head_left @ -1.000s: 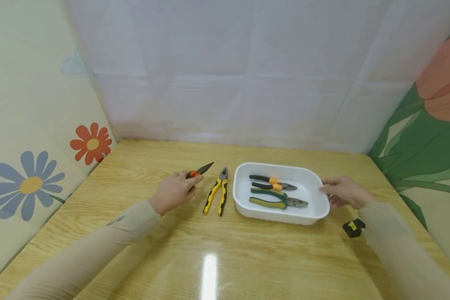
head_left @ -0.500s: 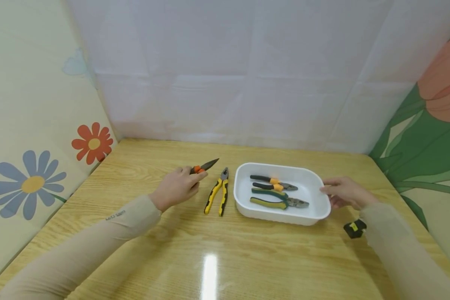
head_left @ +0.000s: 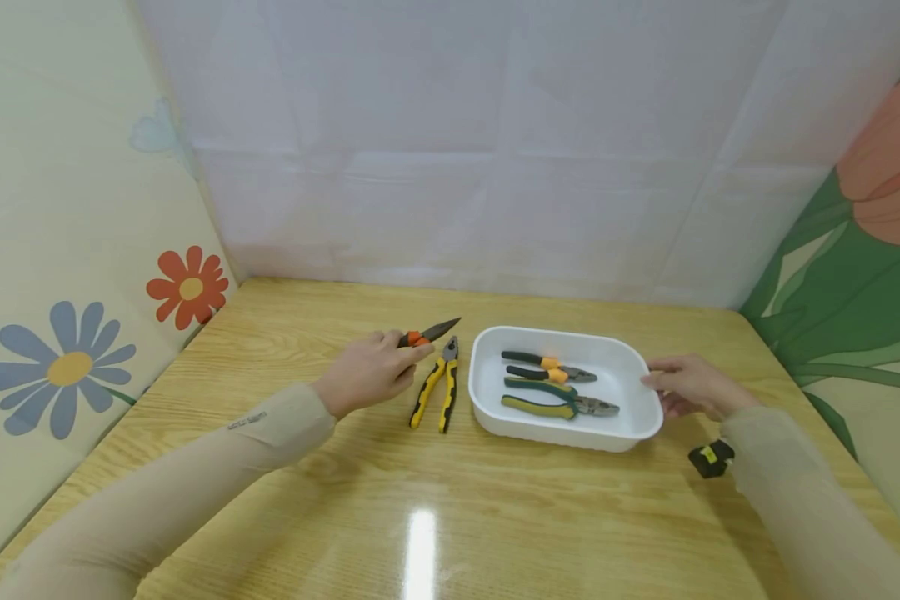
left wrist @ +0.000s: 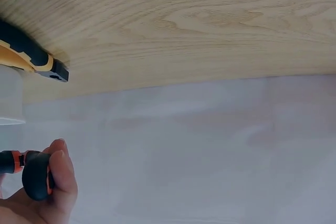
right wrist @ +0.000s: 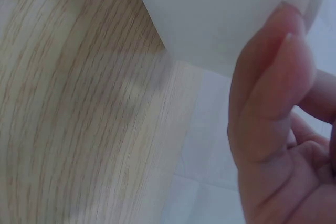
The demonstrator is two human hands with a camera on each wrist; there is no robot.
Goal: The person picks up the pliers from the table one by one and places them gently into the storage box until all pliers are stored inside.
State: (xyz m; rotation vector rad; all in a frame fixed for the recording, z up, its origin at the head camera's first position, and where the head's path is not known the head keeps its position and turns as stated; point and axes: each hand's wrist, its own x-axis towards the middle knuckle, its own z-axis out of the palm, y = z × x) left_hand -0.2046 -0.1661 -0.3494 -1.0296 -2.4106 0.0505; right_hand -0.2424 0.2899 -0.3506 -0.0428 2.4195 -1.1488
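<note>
- Left hand (head_left: 367,372): bare.
- Left sleeve (head_left: 172,496): long, beige, reaching the wrist, with creases in the cloth well back from the hand.
- Lettering (head_left: 247,420): a short dark line on the left sleeve, a little behind the hand, too small to read.
- Left cuff (head_left: 311,414): a paler band just behind the hand.
- Right hand (head_left: 697,387): bare.
- Right sleeve (head_left: 802,500): long, the same beige.
- Right cuff (head_left: 756,429): likewise paler, just behind its hand.

Head camera: looks forward and down across the wood-grain tabletop (head_left: 307,525). Left wrist camera: near, facing pale backdrop (head_left: 450,167), shared with head view. Right wrist camera: very near white tray (head_left: 547,433), likewise shared.
</note>
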